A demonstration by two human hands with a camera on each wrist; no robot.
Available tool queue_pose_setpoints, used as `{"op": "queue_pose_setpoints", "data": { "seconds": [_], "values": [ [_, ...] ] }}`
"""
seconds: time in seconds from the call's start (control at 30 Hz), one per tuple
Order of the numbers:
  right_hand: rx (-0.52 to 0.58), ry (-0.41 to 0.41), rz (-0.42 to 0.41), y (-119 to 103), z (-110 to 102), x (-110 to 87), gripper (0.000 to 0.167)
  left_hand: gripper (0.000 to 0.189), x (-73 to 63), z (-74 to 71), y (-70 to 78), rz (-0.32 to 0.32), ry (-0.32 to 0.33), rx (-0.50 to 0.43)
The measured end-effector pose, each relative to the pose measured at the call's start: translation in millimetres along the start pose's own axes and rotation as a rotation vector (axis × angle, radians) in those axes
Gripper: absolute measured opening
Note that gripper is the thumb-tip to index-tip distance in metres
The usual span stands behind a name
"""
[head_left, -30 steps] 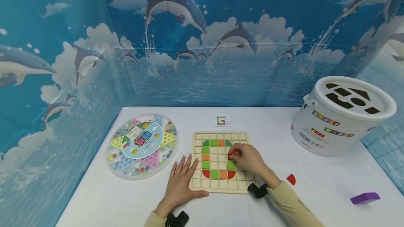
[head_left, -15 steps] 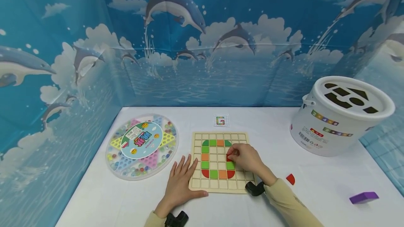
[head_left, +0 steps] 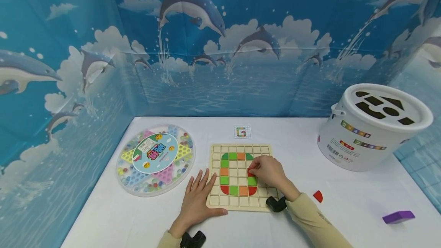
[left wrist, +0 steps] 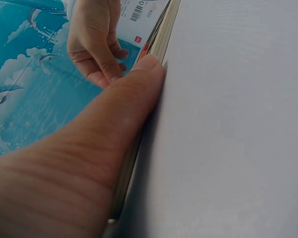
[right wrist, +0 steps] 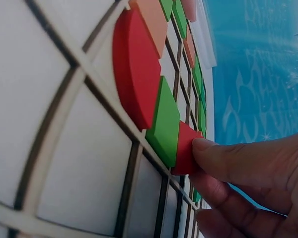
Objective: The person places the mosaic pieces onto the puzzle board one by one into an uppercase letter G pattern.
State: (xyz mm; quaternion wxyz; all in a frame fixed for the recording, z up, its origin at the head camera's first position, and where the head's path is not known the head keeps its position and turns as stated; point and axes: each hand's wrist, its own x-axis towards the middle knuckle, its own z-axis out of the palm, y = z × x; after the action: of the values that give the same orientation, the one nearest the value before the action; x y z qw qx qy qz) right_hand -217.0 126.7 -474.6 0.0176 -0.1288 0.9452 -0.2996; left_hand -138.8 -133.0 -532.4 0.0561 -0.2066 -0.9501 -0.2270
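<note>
A wooden grid board [head_left: 238, 203] lies on the table, with green, orange and red tiles laid in its cells as a ring. My right hand [head_left: 270, 170] pinches a red tile [right wrist: 186, 148] between thumb and fingers at the ring's right side. In the right wrist view this tile sits against a green tile [right wrist: 164, 129], with a rounded red corner tile [right wrist: 136, 69] beyond that. The fingers partly cover the red tile, so its full shape is hidden. My left hand [head_left: 198, 202] is spread at the board's lower left corner, thumb along the front edge.
Behind the board lies a small pattern card [head_left: 242, 131]. A round marble game box [head_left: 120, 160] is at the left, and a white bucket [head_left: 344, 141] with shaped lid holes stands at the right. A loose red quarter-round tile [head_left: 318, 196] and a purple block [head_left: 398, 217] lie front right.
My right wrist and forearm have shifted slightly left, while the fingers stay at the red tile. The left hand has not moved.
</note>
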Motion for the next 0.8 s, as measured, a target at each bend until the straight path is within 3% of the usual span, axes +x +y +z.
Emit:
{"op": "queue_pose_setpoints", "data": {
  "seconds": [0.43,0.8],
  "values": [
    [-0.054,-0.023,-0.035,4,1,-8.3,0.004,0.107,-2.0,1.3,-0.7,-0.004,0.001,0.011],
    [-0.035,-0.093,-0.102,16,-10,-23.9,0.021,0.108,-0.5,4.9,-3.0,0.007,0.017,0.015]
  ]
}}
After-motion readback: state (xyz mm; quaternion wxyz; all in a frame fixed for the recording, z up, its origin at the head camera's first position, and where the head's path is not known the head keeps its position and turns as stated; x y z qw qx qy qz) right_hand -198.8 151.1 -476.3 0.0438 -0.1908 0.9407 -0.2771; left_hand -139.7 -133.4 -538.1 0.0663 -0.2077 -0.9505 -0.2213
